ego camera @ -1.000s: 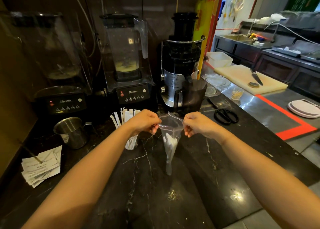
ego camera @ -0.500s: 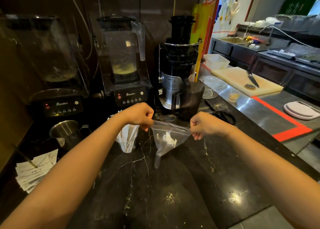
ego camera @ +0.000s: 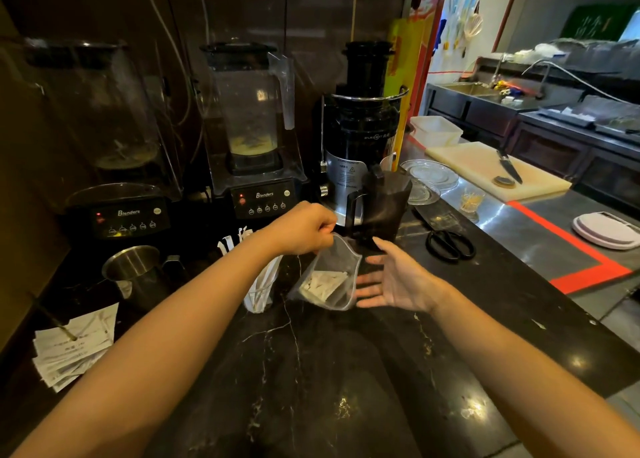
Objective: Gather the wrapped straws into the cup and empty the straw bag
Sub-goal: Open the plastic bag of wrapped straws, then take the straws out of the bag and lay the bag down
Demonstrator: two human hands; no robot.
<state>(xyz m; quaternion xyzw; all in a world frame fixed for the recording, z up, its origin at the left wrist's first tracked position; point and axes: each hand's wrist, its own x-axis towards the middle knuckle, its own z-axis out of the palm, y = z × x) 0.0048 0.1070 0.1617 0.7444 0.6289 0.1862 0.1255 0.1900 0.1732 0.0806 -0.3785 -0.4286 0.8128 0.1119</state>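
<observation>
My left hand [ego camera: 304, 229] pinches the top edge of a clear plastic straw bag [ego camera: 329, 277], which hangs tilted above the black marble counter with its mouth open toward the right. White wrapped straws [ego camera: 323, 284] lie inside it. My right hand [ego camera: 391, 281] is open, palm up, fingers spread just right of the bag's mouth and not gripping it. A clear cup [ego camera: 259, 293] with several wrapped straws standing in it sits on the counter under my left forearm, partly hidden by it.
Two blenders [ego camera: 256, 167] and a black juicer [ego camera: 363, 139] with a dark jug [ego camera: 381, 208] stand behind. A steel pitcher [ego camera: 135, 274] and paper slips [ego camera: 72, 347] lie left. Scissors [ego camera: 450, 244], glass plates, a cutting board [ego camera: 491, 170] with a knife lie right.
My right hand has let go of the bag's edge and opened beside its mouth. The bag, held by the left hand alone, has swung from hanging down to lying tilted sideways.
</observation>
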